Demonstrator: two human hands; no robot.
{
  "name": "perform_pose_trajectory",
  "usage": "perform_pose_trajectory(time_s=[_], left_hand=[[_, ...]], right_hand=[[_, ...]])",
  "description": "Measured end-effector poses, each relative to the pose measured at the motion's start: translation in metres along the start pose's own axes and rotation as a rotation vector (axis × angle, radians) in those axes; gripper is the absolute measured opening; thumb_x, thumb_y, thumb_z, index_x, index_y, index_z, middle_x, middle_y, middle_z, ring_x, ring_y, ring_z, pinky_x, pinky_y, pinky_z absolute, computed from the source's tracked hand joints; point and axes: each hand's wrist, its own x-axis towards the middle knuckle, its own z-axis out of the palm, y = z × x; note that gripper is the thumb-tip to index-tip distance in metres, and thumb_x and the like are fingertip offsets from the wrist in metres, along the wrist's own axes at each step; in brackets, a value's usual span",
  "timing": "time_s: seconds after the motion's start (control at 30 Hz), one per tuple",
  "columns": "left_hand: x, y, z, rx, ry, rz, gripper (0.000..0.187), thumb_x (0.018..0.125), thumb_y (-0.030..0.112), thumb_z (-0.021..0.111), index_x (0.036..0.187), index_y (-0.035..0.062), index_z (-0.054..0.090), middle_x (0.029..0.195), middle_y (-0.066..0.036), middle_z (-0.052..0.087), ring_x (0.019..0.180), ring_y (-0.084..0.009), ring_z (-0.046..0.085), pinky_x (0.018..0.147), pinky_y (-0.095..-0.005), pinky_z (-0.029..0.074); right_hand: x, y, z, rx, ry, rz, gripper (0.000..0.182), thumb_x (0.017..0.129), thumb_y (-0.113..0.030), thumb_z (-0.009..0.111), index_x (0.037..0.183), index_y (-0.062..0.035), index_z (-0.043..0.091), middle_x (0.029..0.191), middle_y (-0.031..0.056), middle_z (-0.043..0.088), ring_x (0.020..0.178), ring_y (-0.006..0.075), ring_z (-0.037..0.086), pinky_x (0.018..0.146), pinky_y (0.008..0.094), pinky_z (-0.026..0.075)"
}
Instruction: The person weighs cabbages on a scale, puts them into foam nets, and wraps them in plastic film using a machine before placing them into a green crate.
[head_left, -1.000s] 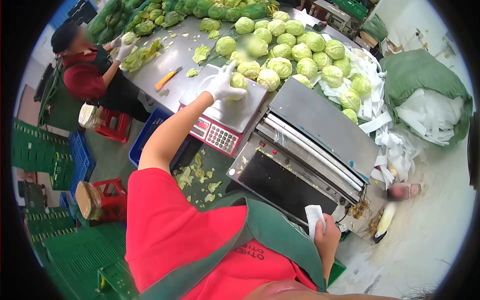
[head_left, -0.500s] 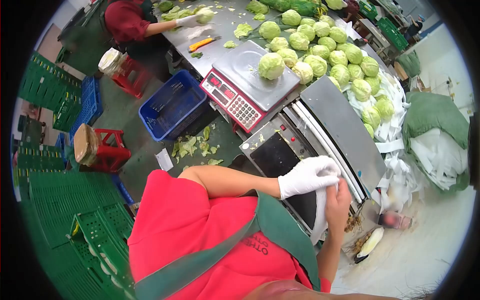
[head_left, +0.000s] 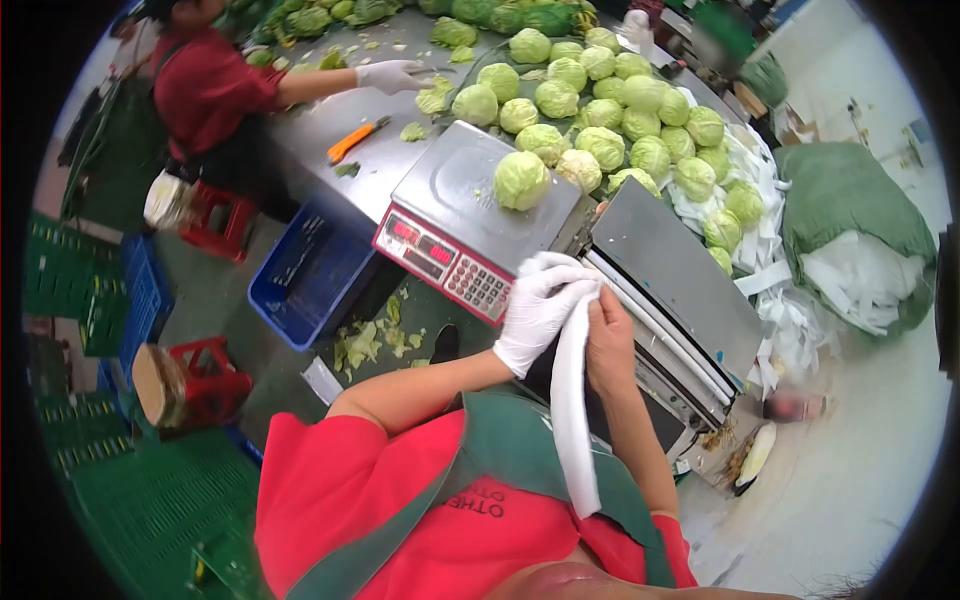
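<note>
The gloved left hand (head_left: 540,312) and bare right hand (head_left: 611,342) are grasping a white strip (head_left: 572,430), apparently foam, near its upper end, beside the digital scale (head_left: 440,178) where one cabbage (head_left: 521,180) is resting, light, even finger pressure best avoiding creases.

White strip (head_left: 573,420), 5 o'clock: partly hidden by left hand (head_left: 545,312). Co-worker (head_left: 210,95), 10 o'clock: head cut off up top. Pinkish object (head_left: 793,405), 4 o'clock: blurred.

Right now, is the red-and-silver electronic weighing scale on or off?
On: the scale shows glowing red digits on its panel.
</note>
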Motion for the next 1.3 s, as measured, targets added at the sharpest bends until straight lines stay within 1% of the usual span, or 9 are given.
perform_pose_trajectory(time_s=[0.13,0.4,0.5,0.63,0.7,0.77,0.87,0.97,1.3], left_hand=[[0.038,-0.001,-0.043,0.128,0.079,0.175,0.008,0.085,0.009,0.063,0.090,0.0032,0.062,0.088,-0.006,0.060,0.083,-0.0193,0.056,0.078,-0.0293,0.044],[0.074,-0.030,-0.125,-0.391,-0.803,-0.892,0.027,0.085,0.014,0.064,0.110,0.0029,0.060,0.094,-0.002,0.064,0.079,-0.0059,0.058,0.068,-0.0215,0.048],[0.103,-0.048,-0.143,-0.200,-0.331,-0.670,0.008,0.082,0.009,0.066,0.088,0.0034,0.065,0.081,-0.004,0.066,0.072,-0.0099,0.062,0.067,-0.0252,0.051],[0.152,-0.144,-0.141,-0.461,0.126,-0.696,0.025,0.092,0.031,0.057,0.092,0.0060,0.061,0.079,-0.004,0.064,0.063,-0.0109,0.060,0.056,-0.0296,0.050],[0.166,-0.166,-0.158,-1.222,-0.669,-1.032,0.046,0.094,0.051,0.043,0.101,0.0079,0.059,0.081,-0.003,0.065,0.065,-0.0129,0.062,0.056,-0.0323,0.050],[0.164,-0.117,-0.125,-0.746,-0.438,-1.156,0.052,0.093,0.057,0.038,0.102,0.0091,0.058,0.083,-0.003,0.063,0.069,-0.0140,0.061,0.058,-0.0333,0.051],[0.151,-0.042,-0.097,-0.507,-0.079,-1.016,0.056,0.091,0.061,0.039,0.113,0.0112,0.053,0.092,-0.006,0.059,0.083,-0.0167,0.060,0.069,-0.0371,0.053],[0.129,-0.100,-0.094,-0.386,0.022,-0.712,0.058,0.092,0.054,0.048,0.130,0.0108,0.044,0.111,-0.008,0.057,0.098,-0.0175,0.057,0.082,-0.0358,0.051],[0.073,-0.027,-0.094,-1.043,-0.078,-0.885,0.056,0.098,0.050,0.031,0.121,0.0038,0.052,0.117,-0.013,0.061,0.104,-0.0263,0.060,0.092,-0.0403,0.048]], right_hand=[[0.030,0.009,0.035,0.074,0.076,0.016,0.025,0.091,-0.021,0.063,0.105,-0.0022,0.057,0.091,-0.0014,0.060,0.080,0.0049,0.052,0.075,0.0210,0.044],[0.093,-0.046,0.041,0.482,0.168,0.094,0.019,0.092,-0.018,0.057,0.102,-0.0041,0.049,0.090,0.0080,0.062,0.079,0.0196,0.063,0.074,0.0322,0.051],[0.117,-0.051,0.044,-1.177,-0.270,0.011,0.034,0.082,-0.018,0.062,0.109,-0.0002,0.052,0.086,0.0178,0.062,0.083,0.0338,0.063,0.077,0.0406,0.049],[0.203,-0.032,0.044,-1.393,0.112,-0.243,0.032,0.080,-0.023,0.061,0.101,0.0014,0.062,0.096,0.0270,0.061,0.095,0.0421,0.059,0.082,0.0462,0.046],[0.237,-0.029,0.049,-1.328,0.192,-0.262,0.035,0.082,-0.027,0.059,0.100,0.0025,0.063,0.101,0.0290,0.061,0.099,0.0437,0.057,0.084,0.0475,0.045],[0.264,-0.004,0.047,-1.313,0.063,0.339,0.045,0.087,-0.035,0.051,0.108,0.0040,0.060,0.107,0.0317,0.059,0.104,0.0459,0.055,0.085,0.0498,0.044],[0.242,0.020,0.030,-1.177,0.056,0.325,0.055,0.089,-0.050,0.036,0.120,-0.0097,0.058,0.125,0.0206,0.055,0.123,0.0397,0.044,0.104,0.0607,0.012],[0.201,0.031,0.017,-0.725,0.153,0.131,0.040,0.089,-0.029,0.046,0.103,0.0060,0.059,0.097,0.0178,0.064,0.087,0.0284,0.062,0.078,0.0424,0.047],[0.062,-0.052,0.040,-0.527,0.101,0.103,0.018,0.090,-0.008,0.049,0.094,0.0033,0.061,0.072,0.0011,0.058,0.065,0.0085,0.053,0.060,0.0241,0.043]])
